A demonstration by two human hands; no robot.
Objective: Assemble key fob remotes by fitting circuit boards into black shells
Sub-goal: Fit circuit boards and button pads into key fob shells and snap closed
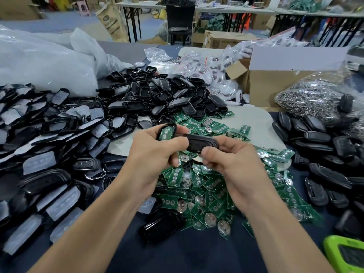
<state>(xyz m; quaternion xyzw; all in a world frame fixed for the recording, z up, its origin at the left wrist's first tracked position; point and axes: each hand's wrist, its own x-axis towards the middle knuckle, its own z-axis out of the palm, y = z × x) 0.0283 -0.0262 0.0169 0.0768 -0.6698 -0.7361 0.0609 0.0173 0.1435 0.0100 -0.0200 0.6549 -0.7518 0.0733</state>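
Observation:
My left hand (155, 150) holds a black shell half (166, 132) with a green circuit board seated inside it, open side facing me. My right hand (230, 156) grips a second black shell half (202, 143), its dark outer face up, touching the first one's right edge. Both hands hover above a heap of loose green circuit boards (201, 186) with round coin-cell holders. A big pile of empty black shells (161, 97) lies behind the hands.
Shells with translucent button pads (49, 154) cover the left side. Closed black fobs (323, 154) are stacked at right. A bag of metal key rings (311, 97) and a cardboard box (275, 85) stand at back right. A green device (346, 253) sits at the bottom right corner.

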